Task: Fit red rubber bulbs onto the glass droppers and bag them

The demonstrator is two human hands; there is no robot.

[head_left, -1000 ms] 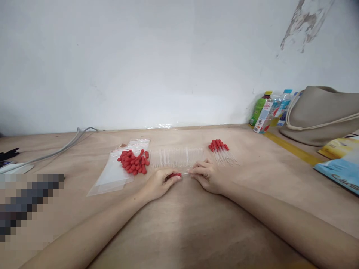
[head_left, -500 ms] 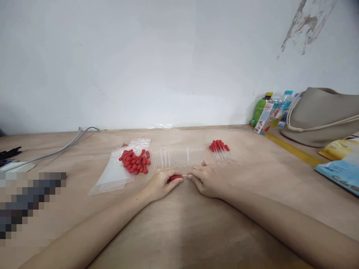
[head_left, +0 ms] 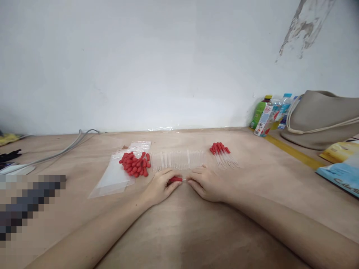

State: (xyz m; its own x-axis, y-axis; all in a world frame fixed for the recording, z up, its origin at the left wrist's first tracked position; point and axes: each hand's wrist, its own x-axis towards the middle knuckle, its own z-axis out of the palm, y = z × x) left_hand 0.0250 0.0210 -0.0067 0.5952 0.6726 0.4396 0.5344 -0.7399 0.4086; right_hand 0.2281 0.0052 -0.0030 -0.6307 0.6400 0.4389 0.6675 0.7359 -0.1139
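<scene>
My left hand [head_left: 162, 186] is closed on a red rubber dropper bulb [head_left: 175, 179], its neck pointing right. My right hand [head_left: 206, 184] pinches a clear dropper tube [head_left: 184, 180], most of it hidden by the fingers; its end meets the bulb's neck. Just beyond both hands lies a row of clear dropper tubes [head_left: 178, 160], side by side. Loose red bulbs [head_left: 134, 163] are heaped on clear plastic bags [head_left: 112, 183] to the left. Past my right hand, several droppers [head_left: 221, 153] with red bulbs on their tubes lie together.
At the back right stand drink bottles [head_left: 263, 116] beside a grey-beige bag [head_left: 322, 116]. Blue and yellow packets [head_left: 339, 177] lie at the right edge. A grey cable [head_left: 66, 149] crosses the left side, with a pixelated dark object [head_left: 28, 205] nearer me. A white wall [head_left: 168, 67] closes the back.
Less of the clear tube shows between my hands, and my right hand's fingers sit lower and more curled. The whole view has shifted slightly.
</scene>
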